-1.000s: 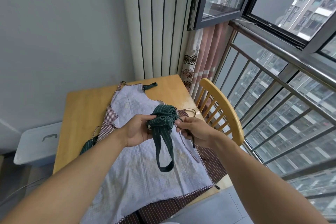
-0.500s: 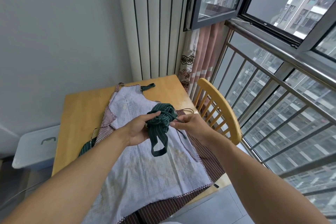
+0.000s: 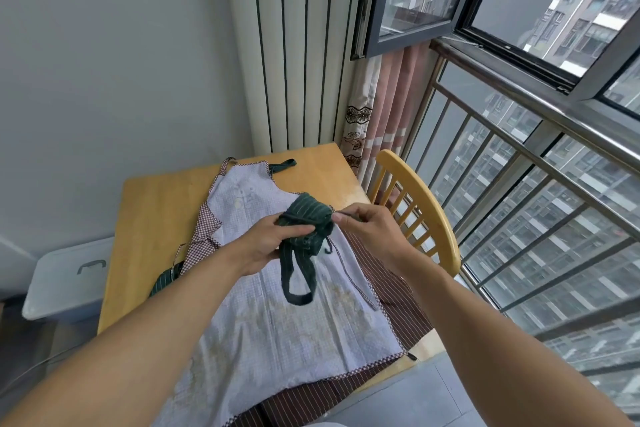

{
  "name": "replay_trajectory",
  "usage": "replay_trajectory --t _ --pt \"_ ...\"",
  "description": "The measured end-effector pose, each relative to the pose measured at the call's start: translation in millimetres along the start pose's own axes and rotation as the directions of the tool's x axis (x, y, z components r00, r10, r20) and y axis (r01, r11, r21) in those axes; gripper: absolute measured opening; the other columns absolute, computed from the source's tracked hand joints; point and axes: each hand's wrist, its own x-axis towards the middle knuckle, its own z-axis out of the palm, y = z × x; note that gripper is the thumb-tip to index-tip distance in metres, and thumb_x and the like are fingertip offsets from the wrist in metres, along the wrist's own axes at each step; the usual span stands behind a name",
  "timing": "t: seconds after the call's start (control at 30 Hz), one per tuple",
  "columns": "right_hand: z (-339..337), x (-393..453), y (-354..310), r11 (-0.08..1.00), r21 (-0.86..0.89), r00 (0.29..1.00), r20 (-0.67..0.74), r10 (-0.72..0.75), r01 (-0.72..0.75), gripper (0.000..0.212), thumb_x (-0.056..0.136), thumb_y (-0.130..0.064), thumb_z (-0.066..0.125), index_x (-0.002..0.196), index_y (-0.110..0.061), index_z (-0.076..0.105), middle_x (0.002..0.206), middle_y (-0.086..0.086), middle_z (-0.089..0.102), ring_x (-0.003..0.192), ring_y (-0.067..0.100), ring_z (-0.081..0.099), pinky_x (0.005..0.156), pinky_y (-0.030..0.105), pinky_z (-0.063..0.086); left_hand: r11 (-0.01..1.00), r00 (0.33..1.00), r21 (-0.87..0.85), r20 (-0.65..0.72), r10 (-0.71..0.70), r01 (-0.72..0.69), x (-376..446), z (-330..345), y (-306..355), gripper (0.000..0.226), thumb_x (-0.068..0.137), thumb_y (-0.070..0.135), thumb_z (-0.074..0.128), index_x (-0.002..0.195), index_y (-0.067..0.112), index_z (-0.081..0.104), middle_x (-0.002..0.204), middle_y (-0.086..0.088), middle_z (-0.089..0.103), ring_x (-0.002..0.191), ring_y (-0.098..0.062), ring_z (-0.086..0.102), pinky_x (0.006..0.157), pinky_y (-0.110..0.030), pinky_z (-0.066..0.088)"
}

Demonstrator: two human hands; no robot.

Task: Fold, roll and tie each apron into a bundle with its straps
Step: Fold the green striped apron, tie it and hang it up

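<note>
Green striped apron bundle [image 3: 309, 218] held above white apron [image 3: 277, 315] on wooden table [image 3: 152, 218]. Left hand [image 3: 266, 243] grips it from 8 o'clock; right hand [image 3: 367, 229], at 3 o'clock, pinches a thin strap [image 3: 341, 214]. Strap loop [image 3: 299, 282] hangs toward 6 o'clock.

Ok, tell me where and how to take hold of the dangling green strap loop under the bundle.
Probably best to pinch the strap loop at its bottom bend, coming from below on the right. It hangs free there above the lilac apron, while its top runs into the green bundle that the left hand grips. The right hand pinches a thin cord, so it must let go first.
</note>
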Motion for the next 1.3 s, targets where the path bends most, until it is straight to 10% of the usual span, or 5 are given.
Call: replay_trajectory --t 0.33,0.77,0.9,1.07,1.3 --pt "4 1 -30 0.994 -0.043 0.988 -0.11 -0.104 0.1 0.042 0.107 -0.044 0.043 0.095 -0.016 0.072 0.054 -0.015 0.04 0.054 0.006 0.036 0.063 0.027 0.033 0.955 0.998 0.295 0.059 0.014 -0.031 -1 2 -11 0.052 0.074 0.013 0.09 0.12 0.019 0.066 0.109 -0.002 0.077 0.104 -0.02 0.073 0.094 -0.036 0.056" --pt "1 -10 11 0.992 -0.027 0.987 0.097 0.129 -0.127 0.034 0.095 -0.042 0.065 0.095 -0.009 0.073 0.066 0.011 0.044 0.056 0.02 0.028 0.053 0.029 0.027 0.989 0.99 -0.14 -0.137 0.021 -0.041 4 -10 -1 0.031 0.092 0.01 0.072 0.122 0.011 0.066 0.117 -0.016 0.073 0.105 -0.029 0.07 0.098 -0.047 0.055" --pt "2 -8 17 0.955 0.086 0.947 0.183 0.265 -0.284 0.033 0.099 -0.038 0.061 0.103 -0.008 0.074 0.082 0.007 0.073 0.072 0.022 0.067 0.08 0.036 0.054 0.984 0.988 -0.154 -0.14 0.063 -0.085 3 -6 2 0.036 0.093 0.006 0.07 0.128 0.009 0.062 0.115 -0.014 0.072 0.102 -0.026 0.07 0.083 -0.041 0.058" --pt "8 0 21 0.896 0.015 0.875 0.224 0.429 -0.443 0.069 0.095 -0.073 0.04 0.116 -0.018 0.076 0.112 -0.003 0.077 0.111 0.019 0.07 0.103 0.034 0.044 0.994 0.99 -0.071 -0.116 0.08 -0.088 4 -3 3 0.042 0.091 0.006 0.071 0.131 0.012 0.06 0.122 -0.011 0.071 0.11 -0.027 0.069 0.088 -0.041 0.057" --pt "17 1 11 0.814 0.292 0.864 0.131 0.487 -0.503 0.022 0.098 -0.03 0.066 0.108 -0.011 0.073 0.104 0.004 0.077 0.097 0.023 0.073 0.102 0.045 0.05 0.996 0.995 0.022 -0.048 0.091 -0.09 -1 4 3 0.039 0.092 0.003 0.07 0.129 0.012 0.06 0.117 -0.007 0.073 0.101 -0.02 0.072 0.079 -0.031 0.058"
